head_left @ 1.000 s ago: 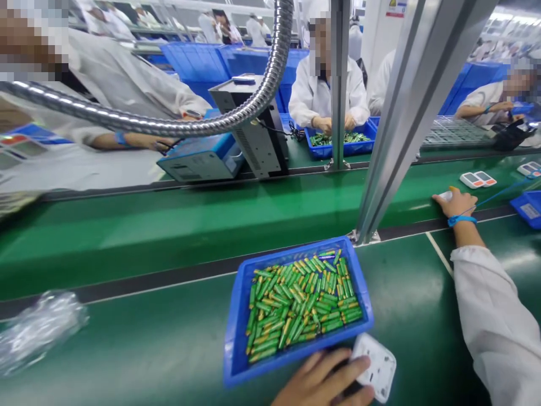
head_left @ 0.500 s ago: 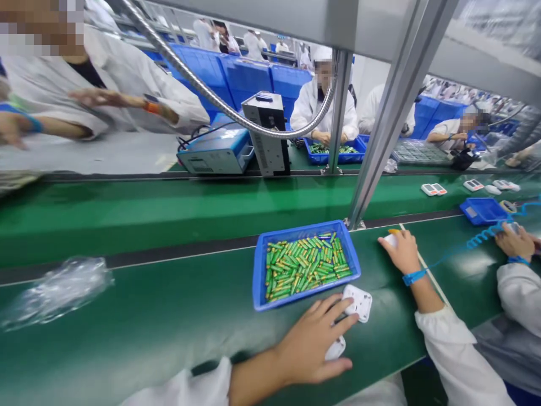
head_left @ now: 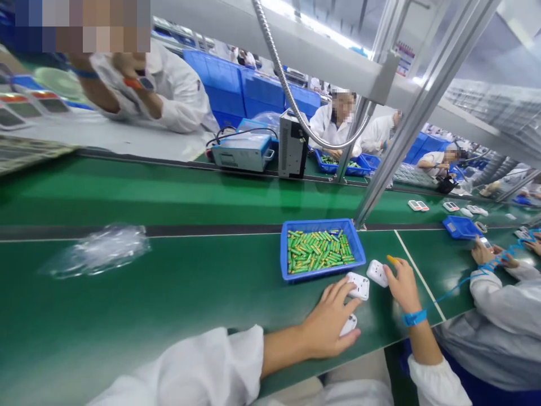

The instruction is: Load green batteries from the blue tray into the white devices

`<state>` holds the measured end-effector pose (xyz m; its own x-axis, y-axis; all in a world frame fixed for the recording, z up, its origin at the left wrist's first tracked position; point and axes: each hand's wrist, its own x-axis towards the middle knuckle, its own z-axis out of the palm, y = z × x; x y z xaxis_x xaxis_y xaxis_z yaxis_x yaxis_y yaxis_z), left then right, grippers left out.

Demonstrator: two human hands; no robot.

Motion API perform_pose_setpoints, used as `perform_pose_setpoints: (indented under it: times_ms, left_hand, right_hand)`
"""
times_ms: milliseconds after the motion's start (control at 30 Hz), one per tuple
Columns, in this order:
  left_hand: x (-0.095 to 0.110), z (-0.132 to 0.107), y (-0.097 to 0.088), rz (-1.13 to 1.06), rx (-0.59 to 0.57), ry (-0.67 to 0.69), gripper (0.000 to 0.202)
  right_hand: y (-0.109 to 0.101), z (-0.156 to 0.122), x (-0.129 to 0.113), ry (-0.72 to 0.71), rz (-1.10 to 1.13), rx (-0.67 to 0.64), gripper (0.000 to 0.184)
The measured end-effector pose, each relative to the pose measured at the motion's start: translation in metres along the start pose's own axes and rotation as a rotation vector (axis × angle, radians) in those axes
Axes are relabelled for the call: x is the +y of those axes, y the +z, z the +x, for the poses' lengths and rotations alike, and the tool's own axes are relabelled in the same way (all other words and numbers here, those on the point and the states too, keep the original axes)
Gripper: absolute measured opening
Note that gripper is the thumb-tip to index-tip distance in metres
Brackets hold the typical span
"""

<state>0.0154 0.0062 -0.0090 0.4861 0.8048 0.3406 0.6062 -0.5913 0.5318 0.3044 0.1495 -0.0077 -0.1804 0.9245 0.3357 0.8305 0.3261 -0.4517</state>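
Note:
My left hand (head_left: pixel 332 324) lies on the green bench with a small white device (head_left: pixel 349 325) gripped under its thumb and palm. Its fingertips touch a second white device (head_left: pixel 359 285) just below the blue tray (head_left: pixel 284 265). The tray is full of green batteries (head_left: pixel 319 251). My right hand (head_left: pixel 401 285) wears a blue wrist strap and a yellow fingertip cover. It holds a third white device (head_left: pixel 376 273) by its edge, set down beside the second one.
A crumpled clear plastic bag (head_left: pixel 99 248) lies at the left. A slanted metal post (head_left: pixel 406 135) rises behind the tray. A co-worker's hands (head_left: pixel 490 256) work at the right near a small blue tray (head_left: pixel 460 226). Other people sit across the green conveyor belt (head_left: pixel 190 197).
My right hand has come back from the far right of the belt with a white device to the spot beside the tray. My view has pulled back and up.

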Motion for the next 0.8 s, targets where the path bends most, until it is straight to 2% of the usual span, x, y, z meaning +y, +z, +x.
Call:
perform_pose_setpoints:
  times_ms: [67, 133, 200, 300, 400, 500, 600, 700, 800]
  left_hand:
    - [-0.003, -0.001, -0.001, -0.038, 0.000, 0.056, 0.056]
    - [-0.010, -0.003, -0.006, -0.055, -0.040, 0.109, 0.051]
    - [-0.017, -0.006, -0.013, -0.048, -0.089, 0.146, 0.048]
    - [-0.023, -0.012, -0.024, -0.018, -0.114, 0.170, 0.045]
    - [-0.024, -0.020, -0.029, -0.001, -0.112, 0.170, 0.048]
    - [-0.024, -0.027, -0.027, 0.015, -0.100, 0.151, 0.052]
    - [-0.025, -0.031, -0.023, 0.032, -0.085, 0.120, 0.052]
    - [-0.027, -0.031, -0.020, 0.019, -0.078, 0.039, 0.056]
    - [-0.027, -0.033, -0.018, -0.012, -0.062, -0.046, 0.056]
  right_hand:
    - [-0.002, 0.009, -0.020, -0.122, 0.059, 0.045, 0.034]
    - [0.004, 0.027, -0.053, -0.291, 0.118, -0.044, 0.028]
    - [0.019, 0.052, -0.093, -0.491, 0.129, -0.251, 0.020]
    - [0.045, 0.091, -0.148, -0.735, 0.023, -0.606, 0.012]
    - [0.062, 0.116, -0.176, -0.810, -0.062, -0.763, 0.012]
    - [0.066, 0.123, -0.181, -0.813, -0.074, -0.791, 0.015]
    - [0.060, 0.119, -0.182, -0.778, -0.060, -0.766, 0.014]
    - [0.040, 0.104, -0.183, -0.625, 0.083, -0.579, 0.020]
    - [0.008, 0.070, -0.175, -0.426, 0.296, -0.361, 0.030]
